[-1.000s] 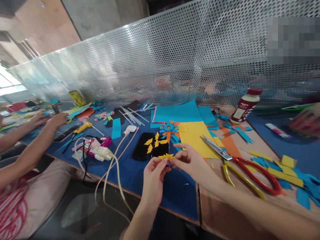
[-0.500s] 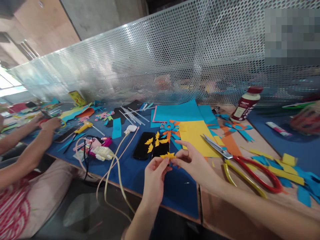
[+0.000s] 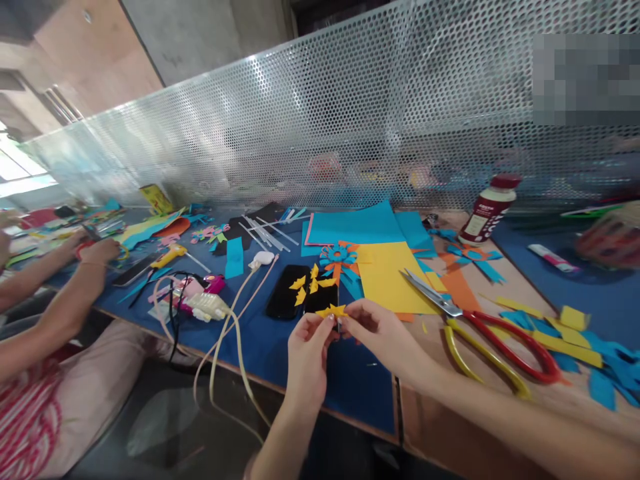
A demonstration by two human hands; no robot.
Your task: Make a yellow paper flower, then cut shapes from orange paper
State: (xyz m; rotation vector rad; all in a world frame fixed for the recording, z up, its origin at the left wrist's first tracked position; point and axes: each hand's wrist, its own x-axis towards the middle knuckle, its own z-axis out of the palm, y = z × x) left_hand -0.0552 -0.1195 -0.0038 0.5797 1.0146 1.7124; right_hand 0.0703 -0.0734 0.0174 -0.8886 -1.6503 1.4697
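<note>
A small pointed yellow paper piece [image 3: 330,311] is pinched between both hands, over the near edge of a dark phone. My left hand [image 3: 311,339] grips it from the left with thumb and fingers. From the right, my right hand [image 3: 373,328] closes its thumb and index finger on the other end. Just beyond, several similar yellow paper cutouts [image 3: 314,285] lie on the black phones [image 3: 285,301]. A blue and orange paper flower [image 3: 340,255] rests behind them, beside a yellow paper sheet [image 3: 393,277].
Large scissors [image 3: 463,312] with red and yellow handles lie to the right, near paper scraps [image 3: 575,333]. A bottle [image 3: 490,212] stands at the back. Leftward are cables [image 3: 237,333], a yellow glue gun [image 3: 170,256], white glue sticks [image 3: 265,233] and another person's hands [image 3: 97,257].
My right hand's raised fingers have folded in and come closer to my left hand on the yellow paper piece. The view has shifted slightly.
</note>
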